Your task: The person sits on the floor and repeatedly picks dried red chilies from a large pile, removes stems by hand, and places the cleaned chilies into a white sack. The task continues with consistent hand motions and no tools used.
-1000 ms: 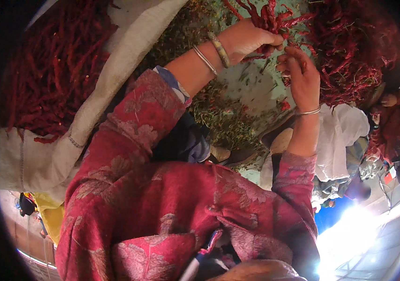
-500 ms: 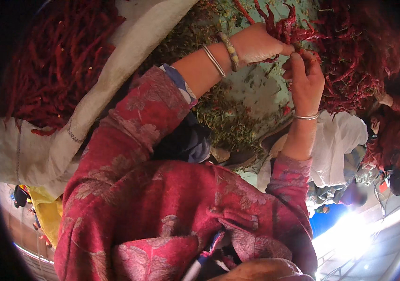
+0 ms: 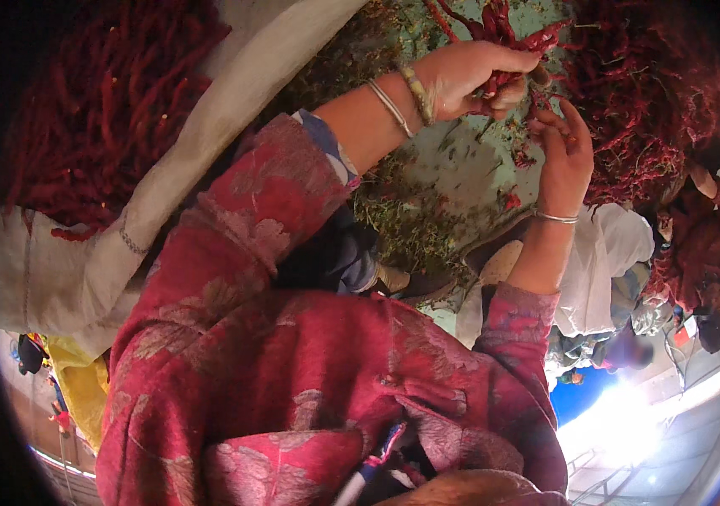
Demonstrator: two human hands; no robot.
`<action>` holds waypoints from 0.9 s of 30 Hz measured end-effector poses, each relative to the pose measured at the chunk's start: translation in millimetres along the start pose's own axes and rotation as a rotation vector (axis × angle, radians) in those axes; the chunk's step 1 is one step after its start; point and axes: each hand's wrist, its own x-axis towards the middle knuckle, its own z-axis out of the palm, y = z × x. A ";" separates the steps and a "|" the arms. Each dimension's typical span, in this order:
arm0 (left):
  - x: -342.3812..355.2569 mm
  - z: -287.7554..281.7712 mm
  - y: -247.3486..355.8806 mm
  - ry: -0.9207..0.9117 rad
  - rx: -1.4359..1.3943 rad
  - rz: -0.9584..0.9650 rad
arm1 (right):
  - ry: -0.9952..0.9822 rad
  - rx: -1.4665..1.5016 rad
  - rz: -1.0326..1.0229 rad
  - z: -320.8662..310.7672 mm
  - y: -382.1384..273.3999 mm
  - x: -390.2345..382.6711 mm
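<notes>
A bunch of dried red chili peppers (image 3: 501,27) sticks out of my left hand (image 3: 471,74), whose fingers are wrapped round it, thumb on top. Close by on the right, slightly lower, is my right hand (image 3: 566,160). Its fingers are curled, with the index finger lifted at the knuckle. A dark red chili pepper (image 3: 539,104) shows at its fingertips, just under the left hand's bunch; part of it is hidden. The two hands are a small gap apart, over a pale green surface (image 3: 457,160) strewn with stems and bits.
A large heap of dried chilies (image 3: 647,110) rises to the right. More chilies (image 3: 115,93) fill a white cloth sack (image 3: 199,135) on the left. Stem scraps (image 3: 410,223) lie below my hands. A white sack (image 3: 600,261) and another person (image 3: 701,232) in dark red are at right.
My hands, touching before, have moved apart. The left fingers now curl round the bunch, and the right hand has shifted slightly down and right with its index finger raised.
</notes>
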 end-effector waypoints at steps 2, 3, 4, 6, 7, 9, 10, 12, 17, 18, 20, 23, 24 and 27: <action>1.6 0.5 0.2 0.023 -0.050 0.009 | -0.016 0.044 -0.001 3.2 -6.2 -6.8; 0.0 3.2 2.9 0.076 -0.057 0.004 | -0.022 0.064 -0.002 4.8 -10.8 -10.3; -0.2 3.3 1.5 0.072 -0.046 0.007 | -0.044 0.004 0.026 5.4 -17.2 -13.8; 2.5 1.9 -1.3 0.066 -0.022 0.023 | -0.095 -0.115 0.077 7.4 -30.3 -18.3; 2.3 0.5 -3.9 0.131 0.055 -0.010 | -0.116 -0.139 0.081 8.9 -32.5 -20.3; 2.5 3.1 -5.1 0.132 0.412 0.070 | -0.166 -0.186 0.089 10.5 -36.1 -22.2; 3.0 4.5 -5.9 0.133 0.591 0.111 | -0.181 -0.216 0.088 9.7 -36.6 -23.0; -0.1 9.8 -5.6 0.088 0.572 0.192 | -0.211 -0.267 0.088 8.2 -34.6 -24.9; 5.1 10.1 -13.0 0.152 0.635 0.273 | -0.215 -0.356 0.041 11.2 -30.5 -25.2; 5.1 10.9 -13.2 0.152 0.592 0.305 | -0.213 -0.360 0.048 12.0 -29.4 -24.2; 2.3 14.4 -10.4 0.203 0.653 0.271 | -0.201 -0.377 0.021 17.5 -32.7 -25.0; 1.9 14.0 -7.8 0.253 0.356 0.054 | -0.194 -0.351 -0.104 24.1 -25.3 -28.8; 3.1 13.6 -8.4 0.264 0.190 -0.043 | -0.193 -0.335 -0.161 25.8 -22.7 -30.0; 10.3 -14.7 -10.9 0.152 -0.223 -0.158 | -0.220 -0.552 -0.428 26.0 -27.9 -40.5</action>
